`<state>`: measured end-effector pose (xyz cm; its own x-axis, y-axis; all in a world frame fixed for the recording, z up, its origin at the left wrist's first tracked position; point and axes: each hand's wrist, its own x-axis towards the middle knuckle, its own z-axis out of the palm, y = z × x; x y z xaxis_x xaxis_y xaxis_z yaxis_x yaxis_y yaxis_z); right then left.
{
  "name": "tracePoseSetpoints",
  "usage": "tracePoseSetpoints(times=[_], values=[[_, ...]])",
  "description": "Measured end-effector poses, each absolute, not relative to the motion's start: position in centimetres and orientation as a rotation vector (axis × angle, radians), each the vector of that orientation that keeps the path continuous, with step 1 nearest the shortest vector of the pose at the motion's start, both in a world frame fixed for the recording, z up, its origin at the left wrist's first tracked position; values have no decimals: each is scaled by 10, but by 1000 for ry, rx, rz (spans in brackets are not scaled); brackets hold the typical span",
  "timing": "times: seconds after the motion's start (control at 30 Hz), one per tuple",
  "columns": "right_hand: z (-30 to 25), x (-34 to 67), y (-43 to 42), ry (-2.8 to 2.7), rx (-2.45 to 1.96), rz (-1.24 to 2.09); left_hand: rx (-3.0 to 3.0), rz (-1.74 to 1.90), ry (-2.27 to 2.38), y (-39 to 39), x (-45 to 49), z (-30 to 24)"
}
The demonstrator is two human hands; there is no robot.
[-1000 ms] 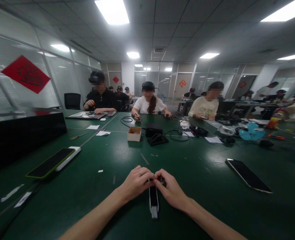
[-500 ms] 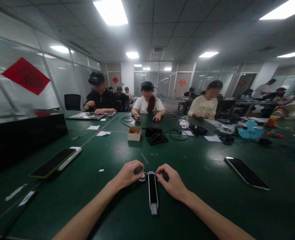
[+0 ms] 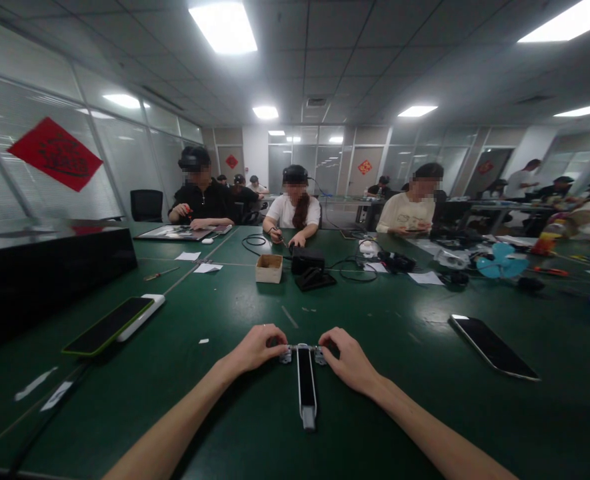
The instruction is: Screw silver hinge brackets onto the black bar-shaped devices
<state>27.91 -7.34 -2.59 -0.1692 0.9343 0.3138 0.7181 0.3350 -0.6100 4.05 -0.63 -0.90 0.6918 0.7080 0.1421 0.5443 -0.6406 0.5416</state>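
In the middle of the near table lies a slim pen-like device [image 3: 305, 383] with a white rim, a long black face and a grey tip pointing toward me. Small grey, metallic-looking pieces flank its far end, a left piece [image 3: 285, 355] and a right piece [image 3: 319, 355]. My left hand [image 3: 262, 348] is closed, thumb and forefinger pinched at the left piece. On the other side, my right hand [image 3: 345, 357] has its thumb and fingertips closed on the right piece. Whether these pieces are fixed to the device I cannot tell.
A green-edged phone [image 3: 109, 327] rests on a white slab [image 3: 142, 318] at left. Another phone [image 3: 495, 347] lies at right. Beyond are a small box [image 3: 269, 269], a black device [image 3: 309, 261], cables and a blue fan [image 3: 502, 261]. Several people sit across the table.
My right fingers have shifted slightly right and the grey piece beside them shows more clearly. My left hand has barely moved. The device stays in place.
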Motion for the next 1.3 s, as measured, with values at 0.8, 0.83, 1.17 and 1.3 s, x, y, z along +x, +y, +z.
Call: tracePoseSetpoints(times=[0.8, 0.83, 1.17, 1.3], values=[[-30, 281, -73, -2021, -1479, 445, 2365, 486, 1021, -10, 46, -12], [-30, 281, -73, -2022, -1483, 447, 2350, 484, 1027, -10, 46, -12], [-24, 279, -74, -2041, -1500, 455, 2401, 447, 1061, -7, 46, -13], [-26, 280, -74, -2042, -1483, 461, 2412, 424, 1068, -9, 46, -10]])
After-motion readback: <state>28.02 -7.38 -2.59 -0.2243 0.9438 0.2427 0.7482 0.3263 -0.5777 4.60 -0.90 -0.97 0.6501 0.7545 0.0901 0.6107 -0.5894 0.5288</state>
